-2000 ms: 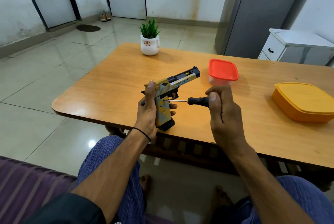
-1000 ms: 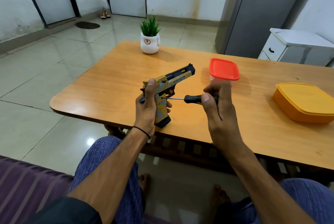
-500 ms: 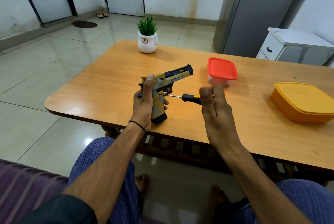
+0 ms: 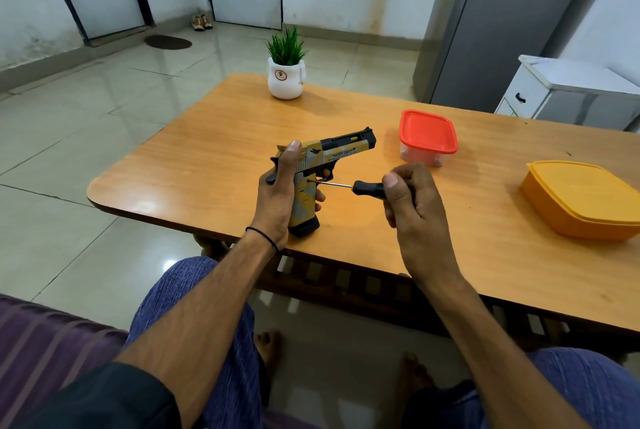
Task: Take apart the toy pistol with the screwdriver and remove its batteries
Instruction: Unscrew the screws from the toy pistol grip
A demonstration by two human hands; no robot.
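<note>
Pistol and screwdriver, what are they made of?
The pistol looks like plastic: a dull, painted yellow, grey and black shell with printed lettering. The screwdriver has a thin shiny shaft, probably steel, and a black handle, likely plastic or rubber; the picture cannot settle which.

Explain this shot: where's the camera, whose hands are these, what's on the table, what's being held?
There is no robot here. A single camera worn on a person's head looks forward and down at their two bare hands. The left hand grips a toy pistol by its handle, holding it upright over the near edge of the wooden table. The right hand holds a screwdriver by its black handle, with the tip against the side of the pistol's handle. Also on the table are a potted plant, a box with a red lid and a yellow box.
</note>
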